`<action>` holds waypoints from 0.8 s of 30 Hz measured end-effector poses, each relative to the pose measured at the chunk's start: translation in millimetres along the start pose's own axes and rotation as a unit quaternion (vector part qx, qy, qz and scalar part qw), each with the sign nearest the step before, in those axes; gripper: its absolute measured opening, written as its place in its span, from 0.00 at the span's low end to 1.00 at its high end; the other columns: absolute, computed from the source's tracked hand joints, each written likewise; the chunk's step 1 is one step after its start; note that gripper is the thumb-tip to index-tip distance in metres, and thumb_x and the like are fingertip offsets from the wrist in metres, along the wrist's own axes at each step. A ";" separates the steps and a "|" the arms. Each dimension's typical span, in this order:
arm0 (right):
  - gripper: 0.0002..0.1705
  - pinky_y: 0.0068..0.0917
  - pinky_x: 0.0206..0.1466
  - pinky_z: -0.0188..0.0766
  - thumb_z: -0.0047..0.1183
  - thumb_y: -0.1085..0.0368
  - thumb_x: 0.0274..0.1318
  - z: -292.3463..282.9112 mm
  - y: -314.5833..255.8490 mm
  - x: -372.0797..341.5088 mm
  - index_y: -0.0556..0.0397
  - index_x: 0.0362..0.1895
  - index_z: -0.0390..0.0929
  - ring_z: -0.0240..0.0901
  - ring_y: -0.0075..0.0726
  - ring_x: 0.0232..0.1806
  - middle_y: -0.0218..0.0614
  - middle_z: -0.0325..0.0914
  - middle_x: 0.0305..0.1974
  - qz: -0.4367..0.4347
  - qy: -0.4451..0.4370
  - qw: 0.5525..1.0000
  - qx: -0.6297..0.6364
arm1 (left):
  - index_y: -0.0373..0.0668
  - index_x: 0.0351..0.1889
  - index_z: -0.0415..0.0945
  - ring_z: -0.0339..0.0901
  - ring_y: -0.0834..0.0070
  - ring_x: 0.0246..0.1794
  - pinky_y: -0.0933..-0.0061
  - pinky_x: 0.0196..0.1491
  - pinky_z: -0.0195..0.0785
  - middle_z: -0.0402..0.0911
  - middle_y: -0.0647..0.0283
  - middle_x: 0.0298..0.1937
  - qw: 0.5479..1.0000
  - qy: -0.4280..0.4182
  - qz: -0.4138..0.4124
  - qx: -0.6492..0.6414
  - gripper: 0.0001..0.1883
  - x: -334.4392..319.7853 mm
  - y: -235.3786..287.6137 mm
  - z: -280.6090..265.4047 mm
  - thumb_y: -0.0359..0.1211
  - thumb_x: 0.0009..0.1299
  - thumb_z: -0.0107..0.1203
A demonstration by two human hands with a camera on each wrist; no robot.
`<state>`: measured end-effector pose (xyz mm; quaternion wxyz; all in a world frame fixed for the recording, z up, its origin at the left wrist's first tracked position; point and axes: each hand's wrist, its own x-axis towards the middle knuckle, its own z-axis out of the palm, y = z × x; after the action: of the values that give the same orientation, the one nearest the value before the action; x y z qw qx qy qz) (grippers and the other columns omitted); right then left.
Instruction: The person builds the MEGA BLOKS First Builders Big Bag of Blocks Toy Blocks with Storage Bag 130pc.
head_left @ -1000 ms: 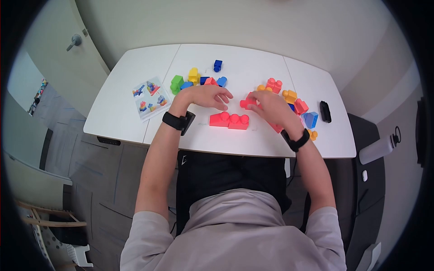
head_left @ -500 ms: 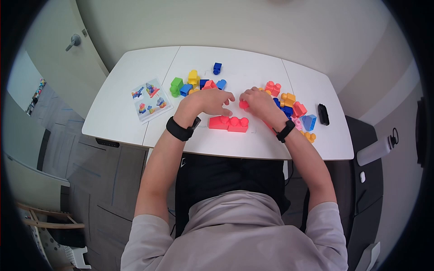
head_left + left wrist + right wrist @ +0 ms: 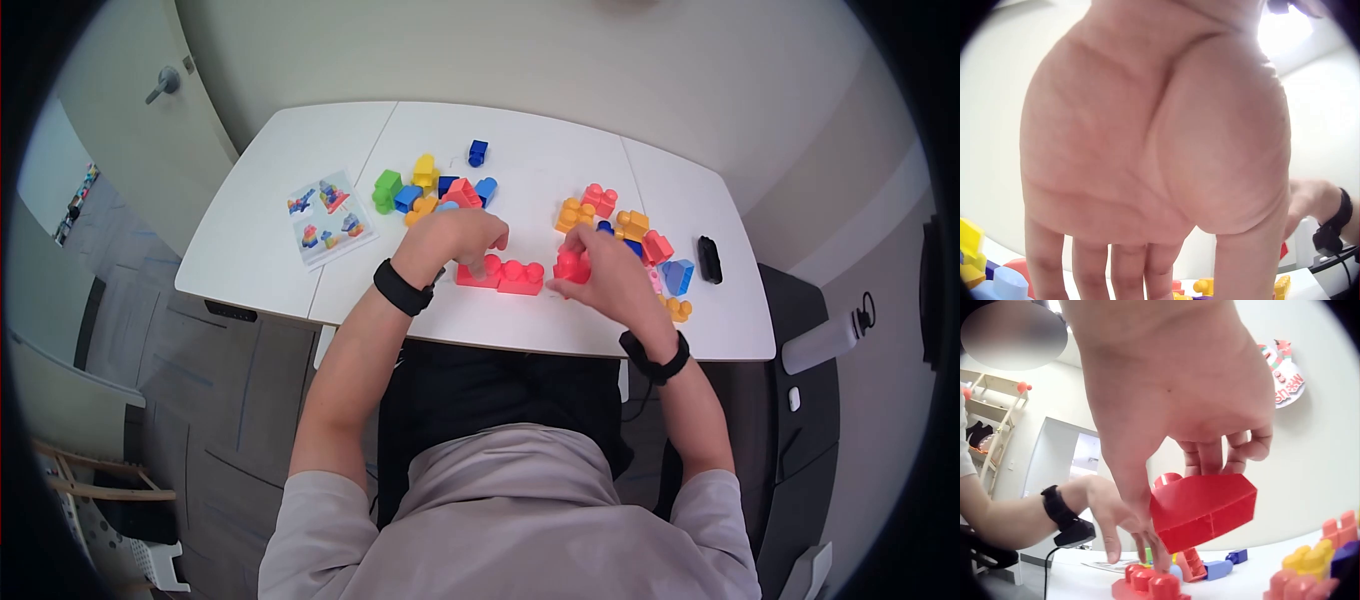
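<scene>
Between thumb and fingers, my right hand [image 3: 612, 283] pinches a red block [image 3: 572, 265] with a stud, just right of a row of red blocks [image 3: 520, 277]. In the right wrist view this block [image 3: 1204, 509] hangs tilted above the table, its flat, slanted faces showing. Over the left end of the row is my left hand [image 3: 452, 243], fingers extended and holding nothing; whether a fingertip touches the row I cannot tell. The left wrist view shows the palm of that hand [image 3: 1154, 137] with its fingers pointing down.
Behind my left hand lie green [image 3: 387, 190], yellow [image 3: 424, 172] and blue blocks, with a picture sheet [image 3: 333, 220] farther left. Orange [image 3: 574, 214], red, blue and pink blocks lie beyond and right of my right hand, near a black object [image 3: 709, 260].
My right hand has lifted the red block and brought it nearer me, to the right of the row. My left hand has come down closer to the row's left end.
</scene>
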<state>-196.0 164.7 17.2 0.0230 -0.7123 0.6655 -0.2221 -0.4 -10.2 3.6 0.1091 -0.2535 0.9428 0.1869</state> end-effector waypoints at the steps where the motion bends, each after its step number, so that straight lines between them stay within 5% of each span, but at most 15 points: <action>1: 0.27 0.39 0.41 0.77 0.77 0.54 0.45 4.2 2.1 -3.0 0.54 0.42 0.77 0.80 0.48 0.40 0.43 0.80 0.35 0.001 0.001 1.000 0.000 | 0.42 0.60 0.78 0.82 0.59 0.56 0.62 0.56 0.75 0.84 0.58 0.55 1.000 -0.014 -0.018 0.014 0.33 1.2 1.9 1.7 0.34 0.55 0.77; 3: 0.31 0.39 0.45 0.77 0.80 0.52 0.41 12.5 6.7 -6.5 0.57 0.43 0.81 0.82 0.52 0.40 0.46 0.83 0.35 0.042 -0.053 0.997 0.029 | 0.42 0.60 0.78 0.82 0.59 0.55 0.62 0.54 0.75 0.85 0.58 0.53 0.999 -0.020 -0.029 0.022 0.33 2.7 6.1 5.9 0.33 0.55 0.78; 7: 0.31 0.40 0.45 0.77 0.80 0.52 0.40 26.4 19.9 -8.7 0.60 0.44 0.84 0.82 0.54 0.39 0.48 0.84 0.35 0.005 -0.015 1.000 -0.020 | 0.42 0.58 0.79 0.82 0.58 0.52 0.62 0.51 0.76 0.86 0.58 0.49 0.997 -0.020 -0.065 0.033 0.33 4.0 16.9 7.4 0.31 0.53 0.78; 24: 0.29 0.44 0.50 0.78 0.78 0.59 0.43 57.2 26.5 -0.6 0.62 0.48 0.84 0.82 0.56 0.47 0.49 0.85 0.41 -0.004 -0.043 0.999 -0.023 | 0.40 0.55 0.79 0.85 0.57 0.50 0.60 0.48 0.79 0.87 0.56 0.49 0.999 -0.009 -0.011 0.041 0.31 16.8 18.5 20.9 0.28 0.52 0.78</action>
<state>-201.0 147.2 -43.2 0.0344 -0.7240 0.6660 -0.1763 -21.9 5.9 -14.9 0.1293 -0.2572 0.9459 0.1495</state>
